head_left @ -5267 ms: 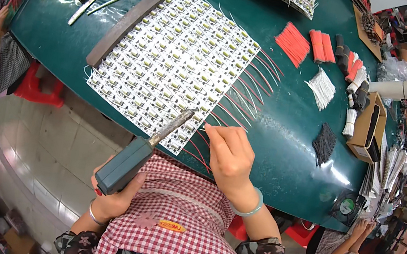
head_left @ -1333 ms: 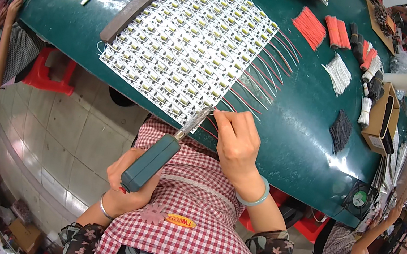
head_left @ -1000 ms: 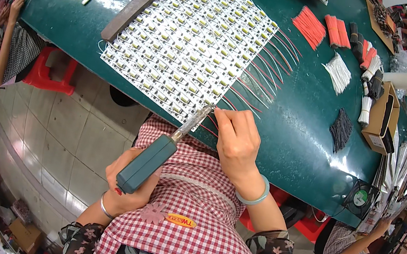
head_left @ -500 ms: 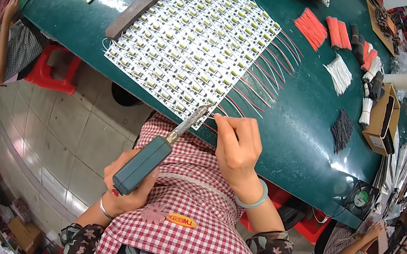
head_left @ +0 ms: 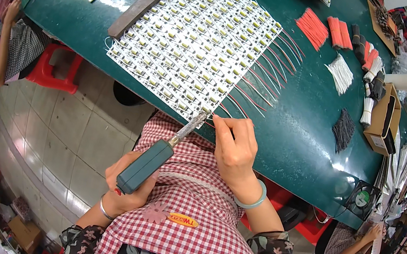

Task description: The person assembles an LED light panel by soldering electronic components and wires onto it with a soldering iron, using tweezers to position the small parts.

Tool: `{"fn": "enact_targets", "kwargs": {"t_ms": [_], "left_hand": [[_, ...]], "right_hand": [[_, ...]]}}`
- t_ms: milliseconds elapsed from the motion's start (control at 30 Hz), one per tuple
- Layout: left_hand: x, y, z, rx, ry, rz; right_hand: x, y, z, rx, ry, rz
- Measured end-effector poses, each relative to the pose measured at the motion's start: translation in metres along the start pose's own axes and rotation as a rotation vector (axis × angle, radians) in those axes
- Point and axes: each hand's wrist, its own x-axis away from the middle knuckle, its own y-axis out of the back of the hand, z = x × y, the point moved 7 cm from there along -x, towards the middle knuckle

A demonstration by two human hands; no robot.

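A green-handled soldering iron (head_left: 145,167) is gripped in my left hand (head_left: 125,181), its metal tip resting at the near right corner of a white circuit board panel (head_left: 184,48). Rows of small yellow-green parts cover the panel. Beside that corner, the thumb and fingertips of my right hand (head_left: 236,151) are pinched together on a thin wire, mostly hidden by the fingers. Along the panel's right edge, several red and white wires (head_left: 267,84) stick out over the table. A dark bar (head_left: 145,7) lies across the panel's left side.
On the green table (head_left: 298,137) lie bundles of red wires (head_left: 312,29), white wires (head_left: 339,74) and black wires (head_left: 343,130). A cardboard box (head_left: 383,122) and a small fan (head_left: 362,199) stand to the right. Other people sit at both sides, near a red stool (head_left: 55,70).
The iron's tip has shifted slightly down along the panel's corner. My right hand has moved a little to the left, still pinching the wire.
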Motion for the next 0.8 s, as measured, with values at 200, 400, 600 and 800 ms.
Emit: {"fn": "enact_targets", "kwargs": {"t_ms": [200, 400, 600, 800], "left_hand": [[0.006, -0.004, 0.009, 0.045, 0.038, -0.010], [0.003, -0.004, 0.005, 0.026, 0.001, -0.001], [0.004, 0.001, 0.000, -0.047, -0.081, -0.049], [0.007, 0.001, 0.002, -0.086, -0.078, -0.060]], "right_hand": [[0.000, -0.002, 0.001, 0.012, 0.014, 0.017], [-0.002, -0.001, 0.002, 0.008, 0.007, 0.011], [-0.002, 0.000, 0.002, 0.004, 0.014, 0.018], [0.000, -0.002, 0.001, 0.020, 0.018, 0.034]]}}
